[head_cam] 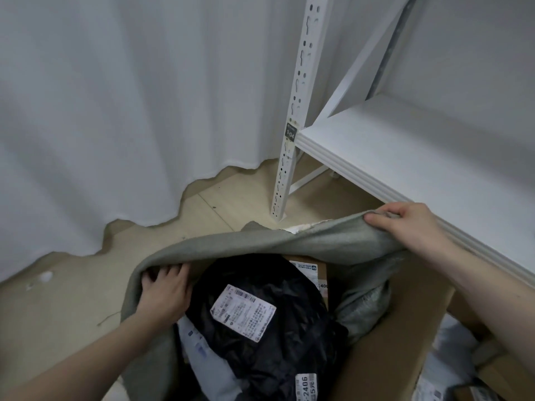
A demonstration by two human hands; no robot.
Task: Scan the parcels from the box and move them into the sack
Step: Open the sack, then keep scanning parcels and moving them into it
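White curtain (101, 111) at far left, hanging to a tan floor (58, 308); in front of it, the left hand (163, 293) reaches into the mouth of a grey-green sack (260, 241), fingers spread and lightly bent against the inside of its left rim, thumb hidden. Centre, inside the sack: a black bagged parcel (275, 337) with a white label uppermost, a pale grey parcel (202, 348) under its left edge, a brown carton (315, 273) behind it. Right: the right hand (405, 227) pinches the sack's far rim and lifts it, beside a cardboard box (405, 328) below a white shelf (405, 157).
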